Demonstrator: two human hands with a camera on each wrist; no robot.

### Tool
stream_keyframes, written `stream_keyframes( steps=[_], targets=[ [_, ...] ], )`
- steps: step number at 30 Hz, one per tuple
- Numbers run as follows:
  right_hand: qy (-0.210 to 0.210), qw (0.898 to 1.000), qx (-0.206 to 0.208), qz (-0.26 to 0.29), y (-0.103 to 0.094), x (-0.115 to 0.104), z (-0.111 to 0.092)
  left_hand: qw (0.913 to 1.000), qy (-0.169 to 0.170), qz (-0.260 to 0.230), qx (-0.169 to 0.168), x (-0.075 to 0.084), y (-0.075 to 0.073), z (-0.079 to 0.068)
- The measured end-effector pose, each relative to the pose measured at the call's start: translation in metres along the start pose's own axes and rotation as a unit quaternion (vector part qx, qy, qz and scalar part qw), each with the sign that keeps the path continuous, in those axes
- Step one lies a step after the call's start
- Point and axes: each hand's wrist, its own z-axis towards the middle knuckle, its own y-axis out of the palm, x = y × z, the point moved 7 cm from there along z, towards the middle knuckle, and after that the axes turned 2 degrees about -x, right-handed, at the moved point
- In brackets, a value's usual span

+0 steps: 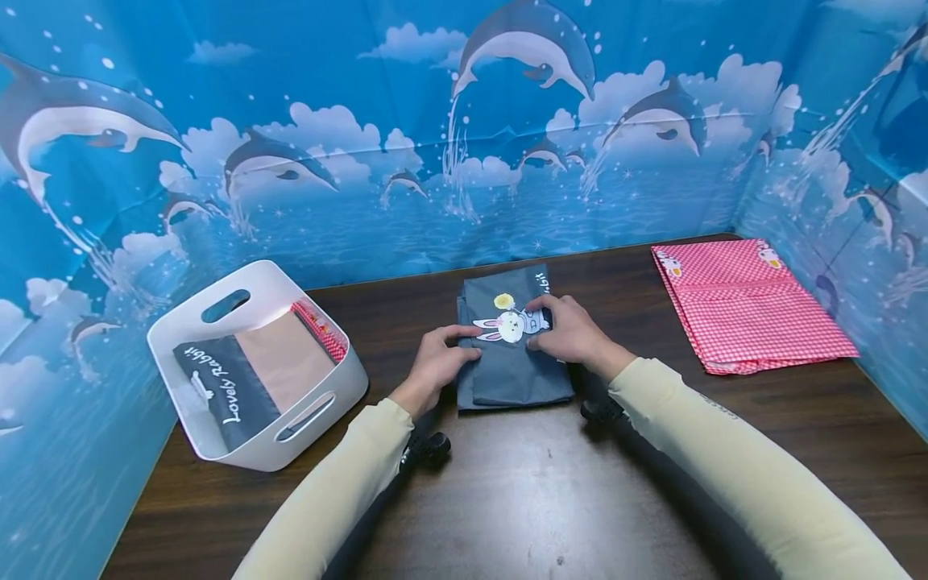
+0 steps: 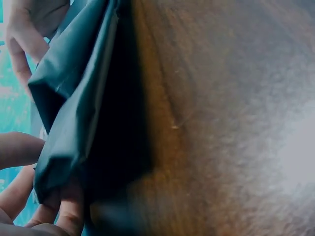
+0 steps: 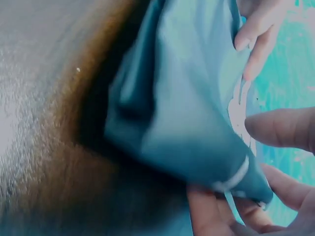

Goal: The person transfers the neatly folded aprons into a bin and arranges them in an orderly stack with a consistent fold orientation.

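A dark grey folded cloth [image 1: 515,374] lies on the table in the head view, printed with a white rabbit, a yellow flower and partly covered lettering. My left hand [image 1: 438,358] grips its left edge, and in the left wrist view the thumb lies over the layers with fingers [image 2: 70,209] underneath. On the opposite side, my right hand [image 1: 574,332] holds the right edge by the print. The right wrist view shows the right thumb [image 3: 280,127] on the printed face and fingers below the edge. Loose folds of the cloth [image 3: 192,128] gape on the near side.
At left stands a white bin [image 1: 348,391] holding folded cloths: a dark grey one lettered "Lovely Rabbit" [image 1: 232,387], a beige one [image 1: 286,358] and a red patterned one [image 1: 319,329]. A red checked folded cloth [image 1: 761,314] lies at right. A dolphin-print curtain [image 1: 348,217] borders the brown table [image 1: 507,491].
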Motion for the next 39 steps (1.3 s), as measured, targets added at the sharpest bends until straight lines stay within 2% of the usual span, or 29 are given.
stream_keyframes(
  steps=[6,15,20,29,39],
  targets=[
    [0.003,0.998,-0.035,0.047,-0.001,0.005,0.000,1.0000,0.000,-0.005,0.006,0.000,-0.004,0.003],
    [0.042,0.992,-0.050,0.112,-0.002,0.022,-0.003,0.9998,0.016,0.014,0.005,-0.002,-0.005,0.003],
    [0.039,0.993,-0.056,0.098,-0.001,0.024,-0.001,0.9996,0.013,0.024,0.005,-0.004,-0.005,0.003],
    [0.052,0.994,-0.036,0.087,0.003,0.026,-0.002,0.9988,0.021,0.043,0.014,-0.002,-0.005,0.006],
    [0.053,0.995,-0.026,0.078,0.008,0.028,-0.005,0.9969,0.041,0.064,-0.018,-0.006,-0.003,0.006]
  ],
)
